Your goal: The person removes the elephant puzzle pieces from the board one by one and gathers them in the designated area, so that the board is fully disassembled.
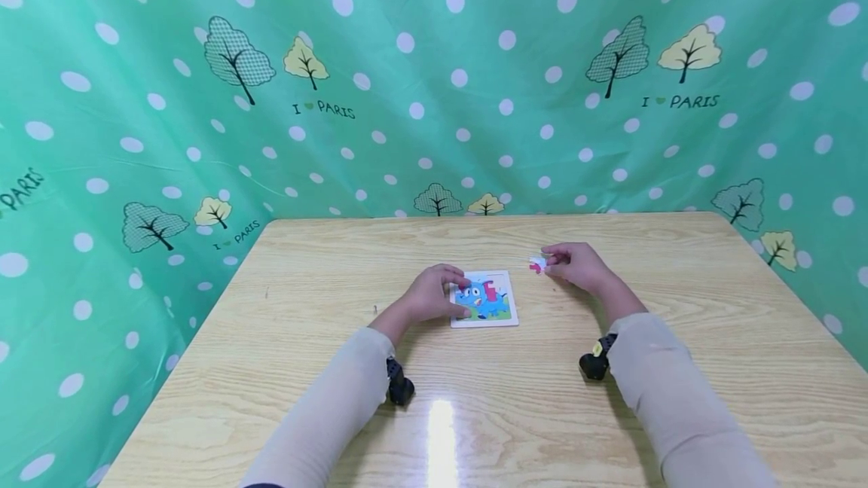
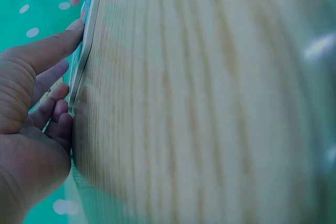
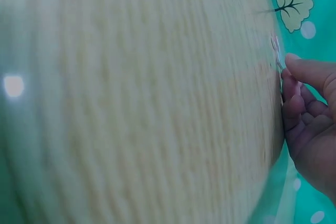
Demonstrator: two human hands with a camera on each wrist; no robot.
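A square jigsaw puzzle (image 1: 490, 300) with a white border lies on the table, showing a blue cartoon animal and a red shape. Spread over its left side is my left hand (image 1: 434, 294), thumb and forefinger touching the picture. In the left wrist view, the left thumb (image 2: 58, 45) rests at the puzzle's edge and the other fingers lie relaxed beside it. To the right of the puzzle, my right hand (image 1: 576, 263) pinches a small puzzle piece (image 1: 536, 265), pink and white, by its right side, close over the table. The right wrist view shows that piece (image 3: 276, 48) nearly edge-on.
The light wooden table (image 1: 325, 262) extends on all sides of the puzzle. Behind it hangs a green dotted curtain (image 1: 380, 134) with printed trees. Each forearm wears a black wrist camera, the left one (image 1: 399, 384) and the right one (image 1: 597, 360) both low over the table.
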